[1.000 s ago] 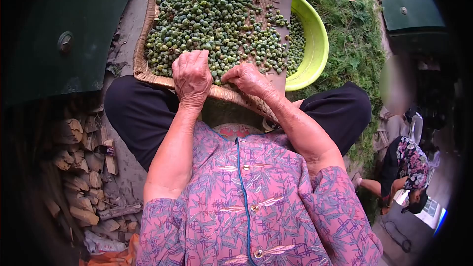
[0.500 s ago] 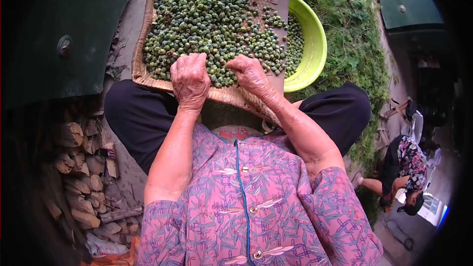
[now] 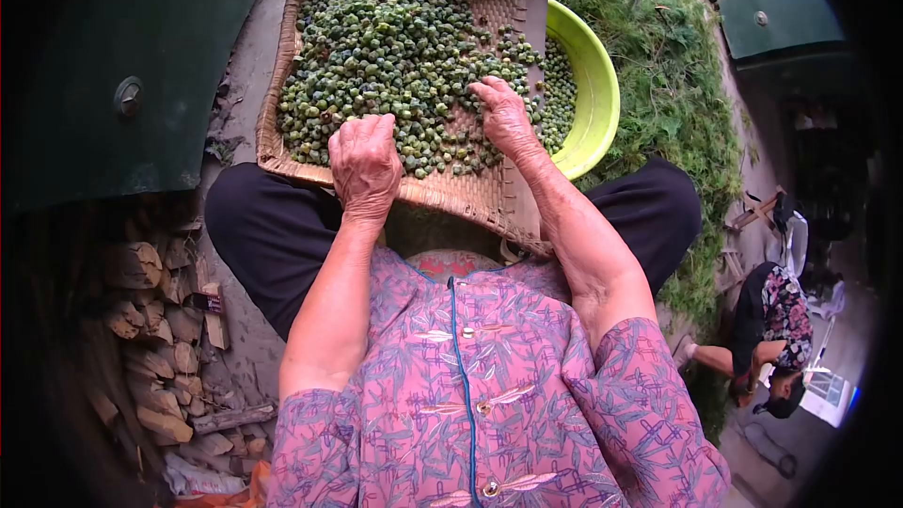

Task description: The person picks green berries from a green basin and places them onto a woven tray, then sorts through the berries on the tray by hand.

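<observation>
A shallow woven basket point(image 3: 299, 146) lies across my lap, heaped with small round green fruits point(image 3: 381, 47). Some fruits are darker or brownish. My left hand point(image 3: 365, 162) rests at the near edge of the heap, its fingers curled down and closed; whatever they hold is hidden. Over the right part of the basket, my right hand point(image 3: 506, 116) has bent fingers that touch the thinner layer of fruits. What is under those fingertips cannot be made out. A yellow-green basin point(image 3: 602, 85) with more of the fruits stands against the basket's open right side, partly under it.
Cut green branches point(image 3: 663, 103) cover the ground right of the basin. Split firewood point(image 3: 155, 348) is stacked at lower left, below a dark green panel point(image 3: 66, 66). At far right another person point(image 3: 781, 320) in a flowered top bends forward.
My right hand has moved right and slightly away from me, and more bare weave shows near it. My left hand stays almost in place, slightly lower in view.
</observation>
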Demonstrator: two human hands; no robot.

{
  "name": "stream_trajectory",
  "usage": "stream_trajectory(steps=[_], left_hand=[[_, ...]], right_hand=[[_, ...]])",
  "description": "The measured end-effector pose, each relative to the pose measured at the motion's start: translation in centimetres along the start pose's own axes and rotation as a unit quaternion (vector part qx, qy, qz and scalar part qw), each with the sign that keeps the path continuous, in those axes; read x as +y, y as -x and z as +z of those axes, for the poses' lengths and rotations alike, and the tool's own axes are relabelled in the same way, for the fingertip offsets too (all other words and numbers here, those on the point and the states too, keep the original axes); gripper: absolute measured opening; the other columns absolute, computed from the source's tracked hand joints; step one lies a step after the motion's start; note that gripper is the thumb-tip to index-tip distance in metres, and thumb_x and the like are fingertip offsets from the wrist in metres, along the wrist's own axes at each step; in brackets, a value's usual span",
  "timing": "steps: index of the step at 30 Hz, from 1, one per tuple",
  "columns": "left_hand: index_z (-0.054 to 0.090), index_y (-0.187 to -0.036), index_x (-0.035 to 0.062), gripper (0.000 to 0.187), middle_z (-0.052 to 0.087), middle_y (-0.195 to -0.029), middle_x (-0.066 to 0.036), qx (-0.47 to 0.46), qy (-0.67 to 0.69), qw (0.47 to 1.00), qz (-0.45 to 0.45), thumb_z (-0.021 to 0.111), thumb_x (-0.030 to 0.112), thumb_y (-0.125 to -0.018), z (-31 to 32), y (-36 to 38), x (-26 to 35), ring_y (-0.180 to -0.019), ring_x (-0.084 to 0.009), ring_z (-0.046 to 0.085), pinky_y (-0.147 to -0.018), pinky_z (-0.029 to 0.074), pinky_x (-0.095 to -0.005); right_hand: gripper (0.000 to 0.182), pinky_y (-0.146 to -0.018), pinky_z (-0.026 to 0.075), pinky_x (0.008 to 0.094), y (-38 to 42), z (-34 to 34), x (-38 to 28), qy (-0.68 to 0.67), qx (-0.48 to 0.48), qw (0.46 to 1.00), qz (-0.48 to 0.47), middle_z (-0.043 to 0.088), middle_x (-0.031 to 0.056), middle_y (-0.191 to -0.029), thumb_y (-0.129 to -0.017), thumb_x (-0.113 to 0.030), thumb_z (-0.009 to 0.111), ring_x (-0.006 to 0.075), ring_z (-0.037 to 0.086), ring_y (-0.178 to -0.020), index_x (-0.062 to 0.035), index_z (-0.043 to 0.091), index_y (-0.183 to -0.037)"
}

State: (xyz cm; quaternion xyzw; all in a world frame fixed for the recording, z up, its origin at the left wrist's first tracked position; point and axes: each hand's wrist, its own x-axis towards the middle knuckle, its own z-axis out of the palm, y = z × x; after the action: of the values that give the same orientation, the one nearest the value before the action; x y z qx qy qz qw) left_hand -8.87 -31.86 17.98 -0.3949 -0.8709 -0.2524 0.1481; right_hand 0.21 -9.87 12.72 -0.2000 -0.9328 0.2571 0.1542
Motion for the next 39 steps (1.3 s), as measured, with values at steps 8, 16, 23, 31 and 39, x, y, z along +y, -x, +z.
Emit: stream_trajectory(steps=[8, 16, 23, 31, 39], left_hand=[[0.064, -0.100, 0.0096, 0.025, 0.062, -0.099, -0.004, -0.001, -0.008, 1.000, -0.001, 0.061, 0.006, -0.076, 0.1, -0.1, 0.0, -0.097, -0.0237, 0.055, -0.087, 0.042, -0.0384], [0.066, -0.097, 0.0114, 0.017, 0.064, -0.096, -0.003, 0.003, -0.032, 0.999, 0.010, 0.062, 0.010, -0.081, 0.0, -0.3, 0.0, -0.093, -0.0229, 0.057, -0.082, 0.043, -0.0368], [0.065, -0.093, 0.0087, 0.015, 0.060, -0.085, -0.007, -0.073, -0.049, 0.996, 0.014, 0.064, 0.010, -0.078, -1.1, -1.4, 3.3, -0.093, -0.0249, 0.057, -0.081, 0.044, -0.0394], [0.053, -0.111, -0.0059, 0.033, 0.054, -0.110, -0.022, -0.199, 0.032, 0.979, -0.040, 0.054, -0.001, -0.078, 6.3, -2.1, 5.6, -0.105, -0.0383, 0.051, -0.092, 0.042, -0.0415], [0.055, -0.112, -0.0042, 0.039, 0.054, -0.111, -0.023, -0.193, 0.209, 0.958, -0.029, 0.047, -0.010, -0.074, 9.6, -1.7, 8.8, -0.102, -0.0389, 0.053, -0.089, 0.044, -0.0424]], right_hand=[[0.029, -0.092, 0.045, 0.0355, -2.3, -7.2, -1.5, -0.018, 0.028, 0.999, 0.025, 0.062, 0.0149, -0.107, -0.076, -0.002, 0.058, 0.0291, 0.059, -0.103, -0.0045, 0.066, -0.104], [0.022, -0.090, 0.046, 0.0370, -4.0, -10.6, -3.9, -0.073, -0.006, 0.997, -0.008, 0.063, 0.0150, -0.103, -0.079, -0.009, 0.063, 0.0302, 0.060, -0.098, -0.0047, 0.068, -0.101], [0.022, -0.084, 0.050, 0.0346, -4.4, -12.2, -2.6, -0.041, -0.027, 0.996, -0.080, 0.063, 0.0140, -0.103, -0.080, -0.007, 0.064, 0.0282, 0.062, -0.094, -0.0053, 0.066, -0.102], [0.021, -0.081, 0.050, 0.0331, -2.3, -13.8, 1.7, -0.099, 0.002, 0.995, -0.034, 0.062, 0.0129, -0.098, -0.081, -0.007, 0.063, 0.0262, 0.062, -0.091, -0.0029, 0.065, -0.102], [0.020, -0.085, 0.049, 0.0376, -2.2, -14.6, 1.9, -0.160, 0.047, 0.985, -0.043, 0.064, 0.0150, -0.095, -0.080, -0.009, 0.062, 0.0305, 0.062, -0.092, -0.0018, 0.066, -0.098]])
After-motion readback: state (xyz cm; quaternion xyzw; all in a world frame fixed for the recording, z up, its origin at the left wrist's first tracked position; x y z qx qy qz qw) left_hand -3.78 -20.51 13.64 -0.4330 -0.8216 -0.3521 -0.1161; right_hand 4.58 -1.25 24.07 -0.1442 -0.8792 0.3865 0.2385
